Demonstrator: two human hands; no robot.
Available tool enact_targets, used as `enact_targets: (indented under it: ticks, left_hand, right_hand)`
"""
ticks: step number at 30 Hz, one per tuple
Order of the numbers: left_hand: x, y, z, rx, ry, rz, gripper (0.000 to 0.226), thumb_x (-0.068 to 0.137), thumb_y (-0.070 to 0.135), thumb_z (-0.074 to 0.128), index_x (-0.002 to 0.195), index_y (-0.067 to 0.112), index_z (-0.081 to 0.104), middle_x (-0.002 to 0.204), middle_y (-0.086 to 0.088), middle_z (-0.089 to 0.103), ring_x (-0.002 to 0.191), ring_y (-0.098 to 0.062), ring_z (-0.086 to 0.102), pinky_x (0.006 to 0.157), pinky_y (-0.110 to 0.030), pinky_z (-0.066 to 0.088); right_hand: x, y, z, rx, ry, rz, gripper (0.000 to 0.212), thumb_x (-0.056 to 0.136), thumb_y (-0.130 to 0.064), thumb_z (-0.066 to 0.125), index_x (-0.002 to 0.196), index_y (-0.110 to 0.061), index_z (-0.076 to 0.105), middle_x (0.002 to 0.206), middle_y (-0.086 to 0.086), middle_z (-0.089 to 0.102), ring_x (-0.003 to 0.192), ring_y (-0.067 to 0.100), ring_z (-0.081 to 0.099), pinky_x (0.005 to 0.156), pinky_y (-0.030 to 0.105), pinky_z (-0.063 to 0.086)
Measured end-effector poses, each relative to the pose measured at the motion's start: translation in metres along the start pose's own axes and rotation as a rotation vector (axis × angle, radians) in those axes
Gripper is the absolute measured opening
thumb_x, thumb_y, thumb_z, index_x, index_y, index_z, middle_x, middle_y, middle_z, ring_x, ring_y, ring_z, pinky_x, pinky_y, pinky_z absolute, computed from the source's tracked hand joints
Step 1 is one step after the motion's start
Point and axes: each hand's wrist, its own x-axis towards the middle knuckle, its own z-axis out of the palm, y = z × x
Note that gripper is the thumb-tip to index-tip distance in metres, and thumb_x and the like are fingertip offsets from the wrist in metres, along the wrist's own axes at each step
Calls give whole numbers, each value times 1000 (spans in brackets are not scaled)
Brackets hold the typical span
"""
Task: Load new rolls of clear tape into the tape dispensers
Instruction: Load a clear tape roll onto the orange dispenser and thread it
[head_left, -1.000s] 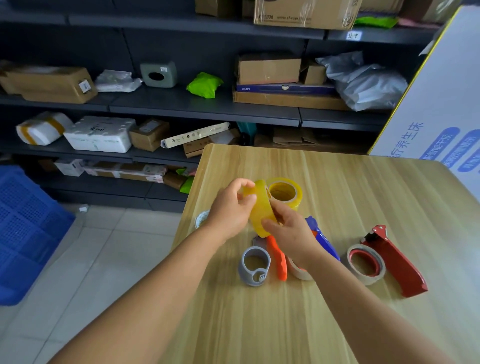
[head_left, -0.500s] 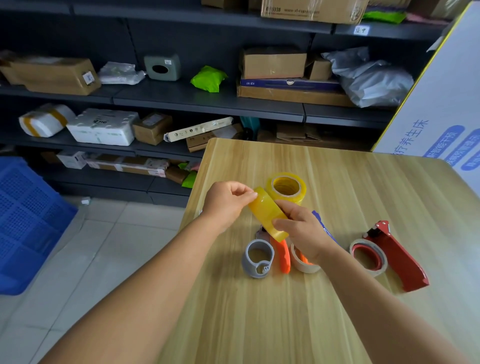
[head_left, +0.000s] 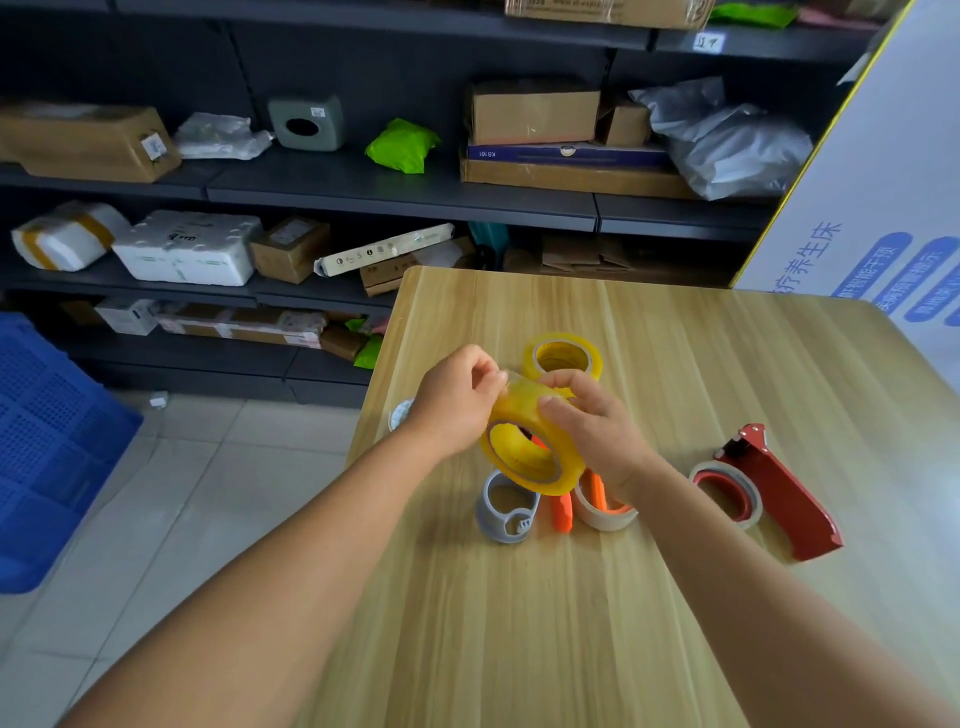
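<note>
Left hand (head_left: 457, 400) pinches top edge of held tape roll (head_left: 530, 447), raised above table (head_left: 519, 623). Grey dispenser (head_left: 506, 509) at roll's 6 o'clock. Second tape roll (head_left: 563, 358) flat on table at 12 o'clock. Right hand (head_left: 597, 426) grasps held roll's right side. Red dispenser (head_left: 774, 488) at 3 o'clock, well apart.

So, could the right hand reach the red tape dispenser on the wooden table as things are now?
Probably yes, but not at once: the right hand holds the yellowish clear tape roll together with the left hand. The red tape dispenser lies uncovered at its right side.
</note>
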Motion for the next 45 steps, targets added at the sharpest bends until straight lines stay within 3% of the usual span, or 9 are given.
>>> enact_targets:
  ticks: [5,9,15,18,23,29,35,40,45]
  left_hand:
    - [-9,-8,-8,-365,-282,-89,49,82,18,70,122,26,44,100,-1,63,102,-18,59,92,-34,48]
    - [-18,-10,0,-116,-284,-11,84,75,15,77,140,37,29,104,6,53,106,-11,50,89,-26,40]
    - [-23,-31,13,-106,-106,-131,66,80,21,74,135,26,37,99,-2,63,84,-8,56,69,-17,43]
    - [-27,-43,21,-99,-98,-199,59,80,24,73,129,23,41,97,-2,65,88,-12,59,74,-24,46]
    - [-28,-58,28,-84,-104,-308,52,79,25,72,124,27,46,95,-1,61,91,-17,60,80,-33,49]
    - [-25,-66,38,21,-106,-298,40,79,20,73,114,27,55,89,4,53,83,-15,56,69,-27,43]
    - [-12,-77,51,155,-127,-317,22,84,23,68,105,26,63,101,0,60,91,-17,59,80,-31,49]
    - [-3,-83,58,214,-167,-358,21,89,25,63,110,23,64,95,2,59,85,-18,58,79,-33,51]
    - [0,-92,68,228,-197,-432,26,89,27,62,114,20,62,106,0,64,94,-19,60,80,-31,49]
  right_hand:
    - [3,2,-7,154,-39,109,9,95,-18,56,93,-19,64,89,11,63,73,19,61,62,27,51]
    - [6,8,-5,178,-63,195,5,93,-20,59,92,-18,64,95,14,65,85,25,62,82,41,53]
    - [5,26,2,24,-94,270,57,55,-40,84,103,-23,59,103,8,60,98,26,65,92,45,53]
    - [5,41,6,-40,-120,297,45,73,-23,81,112,-23,58,106,6,60,97,23,65,88,40,56]
    - [10,49,18,-398,6,166,34,88,-43,63,118,-27,59,104,-6,64,86,7,61,64,16,46]
    - [24,65,23,-615,7,117,34,93,-49,52,119,-29,61,108,1,65,107,24,56,91,42,51]
    - [34,74,27,-711,-44,91,35,95,-45,50,124,-26,59,116,4,63,110,26,55,93,42,49]
    - [31,80,23,-872,-67,-34,45,97,-34,49,140,-21,43,143,1,41,127,22,43,102,34,41]
    - [20,84,26,-1227,-274,-83,104,80,-73,48,154,-17,0,162,1,-1,148,24,-4,119,41,2]
